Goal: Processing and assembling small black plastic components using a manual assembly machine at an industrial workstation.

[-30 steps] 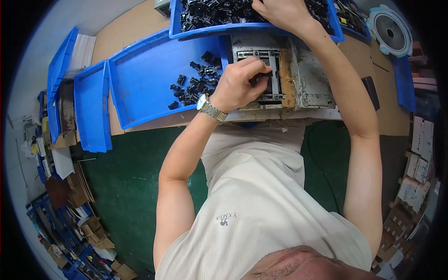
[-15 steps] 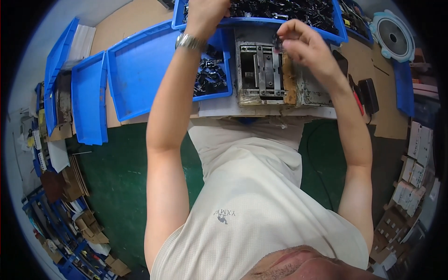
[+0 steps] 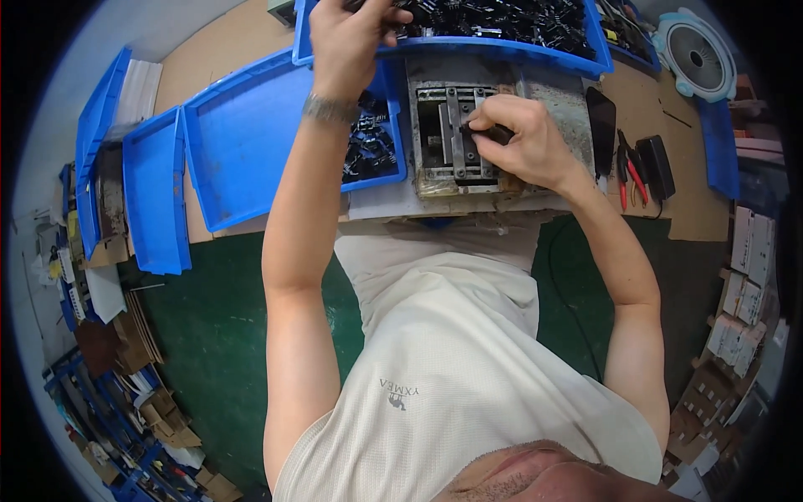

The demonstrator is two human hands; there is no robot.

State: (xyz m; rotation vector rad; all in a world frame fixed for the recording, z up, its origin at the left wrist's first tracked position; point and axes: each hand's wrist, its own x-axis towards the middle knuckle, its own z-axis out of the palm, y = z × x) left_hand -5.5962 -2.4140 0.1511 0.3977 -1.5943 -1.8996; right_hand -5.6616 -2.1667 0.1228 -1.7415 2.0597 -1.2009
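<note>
My right hand [image 3: 531,138] is closed in a pinch over the metal fixture [image 3: 456,180], with a small black part [image 3: 500,134] between thumb and fingers. Parallel steel bars with bolts run across the fixture's top. At the top edge, my left hand [image 3: 351,42] hangs over the left end of a blue tray [image 3: 535,48] heaped with black components that have metal pins. Its fingers are curled, and something dark shows by them; the picture's edge cuts off what it is. Below my left wrist, a second blue tray [image 3: 400,125] holds more black components.
A large blue tray [image 3: 242,142] and a narrower one [image 3: 155,188] lie on the left. Right of the fixture are red-handled pliers [image 3: 633,180], a black adapter [image 3: 657,166] and a dark flat object [image 3: 600,125]. A round fan [image 3: 696,58] stands at the far right.
My right hand has come down and left, from above the fixture's far right corner onto its bars. My left hand has shifted slightly left and nearer, its fingers still by the tray.
</note>
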